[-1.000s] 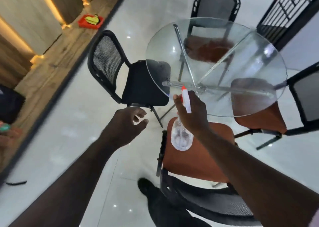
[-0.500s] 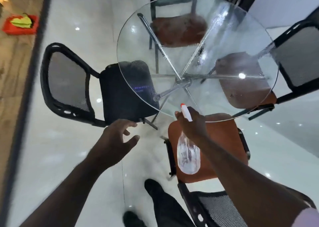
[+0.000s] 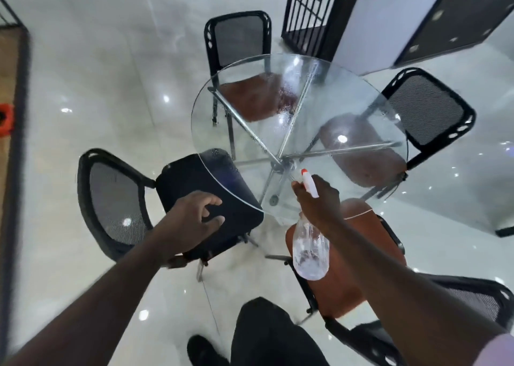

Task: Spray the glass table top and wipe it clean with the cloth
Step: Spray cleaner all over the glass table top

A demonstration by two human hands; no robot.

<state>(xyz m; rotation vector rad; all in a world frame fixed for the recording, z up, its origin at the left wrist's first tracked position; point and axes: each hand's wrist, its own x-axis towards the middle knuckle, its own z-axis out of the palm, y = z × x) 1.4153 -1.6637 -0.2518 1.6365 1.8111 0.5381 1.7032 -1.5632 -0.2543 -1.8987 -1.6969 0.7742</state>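
Observation:
The round glass table top [image 3: 347, 93] stands on chrome legs ahead of me, its far and right parts misted with droplets. My right hand [image 3: 317, 201] grips a clear spray bottle [image 3: 310, 251] with a white and red nozzle, held over the near edge of the glass with the nozzle aimed across the table. My left hand [image 3: 192, 218] hovers with its fingers apart and nothing in it, above the black chair seat just left of the table's near edge. No cloth is in view.
Several mesh-back chairs ring the table: a black-seated chair [image 3: 116, 204] at left, orange-seated chairs at the back [image 3: 239, 37], right [image 3: 428, 115] and near side [image 3: 353, 276]. A black metal grille [image 3: 314, 12] stands behind. The floor is glossy white tile. My dark-trousered legs and a shoe show below.
My view has swung right and upward, so the table sits more to the right of centre. Mist covers more of the far and right glass. Both hands keep their posture.

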